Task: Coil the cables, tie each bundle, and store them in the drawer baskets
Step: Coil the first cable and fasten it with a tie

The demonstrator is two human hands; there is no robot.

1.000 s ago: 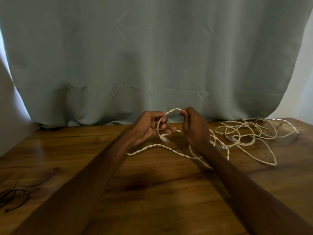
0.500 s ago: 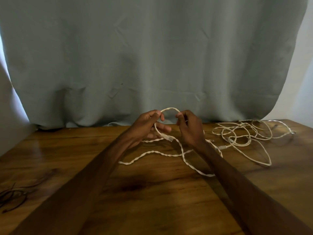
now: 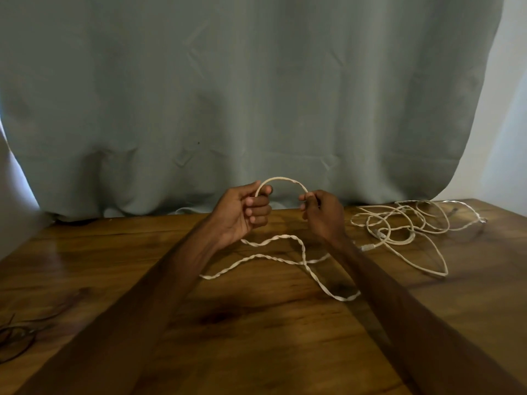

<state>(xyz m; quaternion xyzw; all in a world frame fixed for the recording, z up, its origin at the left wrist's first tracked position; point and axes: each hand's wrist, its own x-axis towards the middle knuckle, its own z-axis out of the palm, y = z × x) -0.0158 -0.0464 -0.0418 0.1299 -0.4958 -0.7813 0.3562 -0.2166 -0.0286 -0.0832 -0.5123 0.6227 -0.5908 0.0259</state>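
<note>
Cable (image 3: 281, 179), white and twisted, arches between both hands, which are raised above the tabletop (image 3: 256, 346). The left hand (image 3: 245, 213) pinches the left foot of the arch between thumb and forefinger, with the other fingers curled in toward the palm. The right hand (image 3: 323, 216) grips the right foot of the arch between its thumb and bent fingers. The arch bows upward, and its span runs left to right, level with the far edge of the tabletop.

Below the left hand the cable drops to the wood and lies in slack waves between the two forearms. One strand runs roughly left to right, ending in a free tip near the left forearm. Another crosses over it and slants toward the near right, where it bends back and passes under the right forearm.

Just beyond the right wrist a small ribbed plug (image 3: 368, 247) lies on the wood. Farther right sits a loose tangle (image 3: 399, 223) of the same white cord, its loops overlapping and one long loop reaching toward the near side. Whether it joins the held length cannot be told, as the right arm hides the place.

A dark wire (image 3: 17, 337) lies at the near left edge, well apart from the hands. A grey-green curtain (image 3: 256, 95) hangs behind the tabletop.
</note>
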